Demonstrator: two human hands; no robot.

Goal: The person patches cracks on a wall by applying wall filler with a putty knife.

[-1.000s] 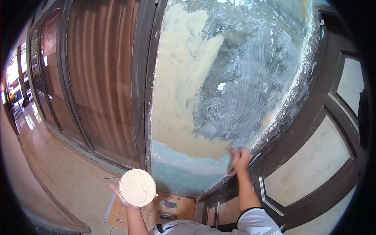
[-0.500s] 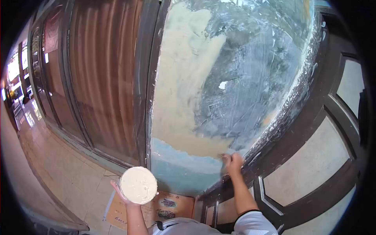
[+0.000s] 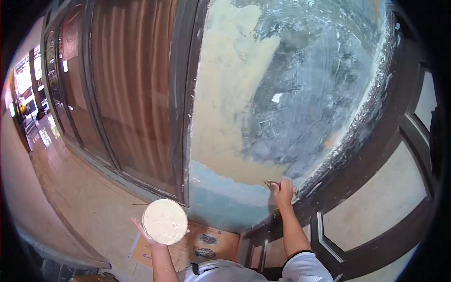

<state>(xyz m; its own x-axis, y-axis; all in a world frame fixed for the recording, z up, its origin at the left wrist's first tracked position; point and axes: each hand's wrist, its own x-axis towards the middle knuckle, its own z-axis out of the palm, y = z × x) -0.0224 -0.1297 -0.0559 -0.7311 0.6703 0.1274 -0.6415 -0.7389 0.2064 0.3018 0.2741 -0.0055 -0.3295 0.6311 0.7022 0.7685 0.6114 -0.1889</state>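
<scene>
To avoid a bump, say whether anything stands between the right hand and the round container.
Nothing visible: open air lies between the right hand, gripping a thin tool, and the container, with only lower wall behind. The left hand leaves the container's face uncovered.

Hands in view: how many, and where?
2. Left hand: lower left, supporting a round container of cream paste, some fingers hidden by it. Right hand: at the lower right of the wall, holding a small tool. No third hand shows.
</scene>
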